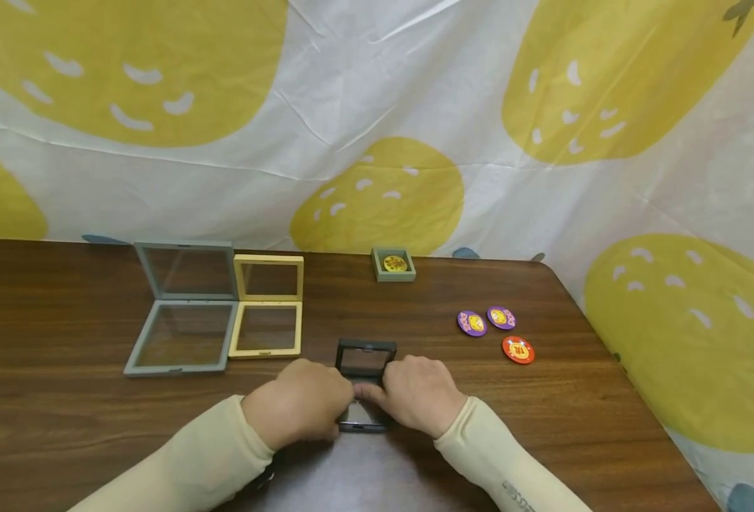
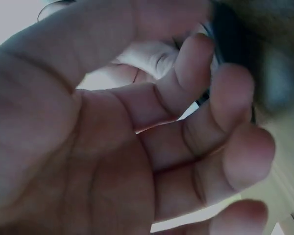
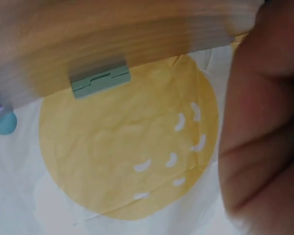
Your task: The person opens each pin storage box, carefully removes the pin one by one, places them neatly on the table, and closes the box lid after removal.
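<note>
A small black hinged display frame (image 1: 362, 428), with clear panes, stands opened in front of me, its lid (image 1: 367, 346) tilted up at the back. My left hand (image 1: 303, 400) grips its left side. In the left wrist view the curved fingers (image 2: 232, 95) reach the dark edge of the frame. From the other side my right hand (image 1: 418, 395) holds the right edge, with its thumb laid across the middle. Both hands hide much of the frame's sides. The right wrist view catches only part of the right hand (image 3: 269, 127), blurred.
To the left stand an opened grey-blue frame (image 1: 131, 361) and an opened yellow frame (image 1: 265, 351). A small green frame (image 1: 394, 276) with a yellow disc sits at the back edge. Two purple discs (image 1: 472, 323) and a red disc (image 1: 518, 350) lie to the right on the table (image 1: 575, 427).
</note>
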`<state>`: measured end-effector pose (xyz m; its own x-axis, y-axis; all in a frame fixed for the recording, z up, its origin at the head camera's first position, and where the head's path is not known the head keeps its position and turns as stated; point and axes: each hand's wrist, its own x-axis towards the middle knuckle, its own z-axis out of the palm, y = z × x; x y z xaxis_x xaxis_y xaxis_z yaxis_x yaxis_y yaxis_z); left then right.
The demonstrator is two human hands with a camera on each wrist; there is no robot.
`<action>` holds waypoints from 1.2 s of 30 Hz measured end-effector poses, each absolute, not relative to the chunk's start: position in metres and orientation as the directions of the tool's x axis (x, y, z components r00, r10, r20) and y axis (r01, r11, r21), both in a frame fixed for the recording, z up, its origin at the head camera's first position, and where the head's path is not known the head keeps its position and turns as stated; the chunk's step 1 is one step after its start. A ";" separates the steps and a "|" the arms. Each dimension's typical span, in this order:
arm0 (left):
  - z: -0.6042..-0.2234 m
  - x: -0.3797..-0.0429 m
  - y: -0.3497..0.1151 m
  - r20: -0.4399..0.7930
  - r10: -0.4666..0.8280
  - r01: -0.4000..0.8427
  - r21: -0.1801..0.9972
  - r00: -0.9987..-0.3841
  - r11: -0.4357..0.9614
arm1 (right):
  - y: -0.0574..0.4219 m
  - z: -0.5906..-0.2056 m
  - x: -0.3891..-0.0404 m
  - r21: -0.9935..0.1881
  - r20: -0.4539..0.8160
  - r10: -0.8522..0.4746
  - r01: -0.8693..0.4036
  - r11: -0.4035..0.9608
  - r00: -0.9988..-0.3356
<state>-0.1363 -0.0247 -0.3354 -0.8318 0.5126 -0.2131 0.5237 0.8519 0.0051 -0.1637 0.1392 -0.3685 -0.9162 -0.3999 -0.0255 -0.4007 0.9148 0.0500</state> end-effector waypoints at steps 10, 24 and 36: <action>-0.337 -0.132 -0.023 -0.103 0.530 0.536 -0.053 -0.842 0.842 | 0.140 -0.368 -0.165 -0.012 -0.031 -0.447 -0.447 0.895 -0.894; -0.334 -0.118 -0.012 -0.110 0.566 0.577 -0.120 -0.817 0.808 | 0.141 -0.369 -0.167 -0.045 -0.015 -0.480 -0.479 0.877 -0.877; -0.340 -0.131 -0.016 -0.115 0.474 0.487 -0.134 -0.873 0.863 | 0.142 -0.371 -0.170 -0.050 -0.068 -0.485 -0.482 0.874 -0.872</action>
<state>-0.1306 -0.0157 -0.3397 -0.8727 0.4744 -0.1153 0.4869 0.8632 -0.1336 -0.1696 0.1425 -0.3706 -0.8719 -0.4850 -0.0675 -0.4825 0.8745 -0.0501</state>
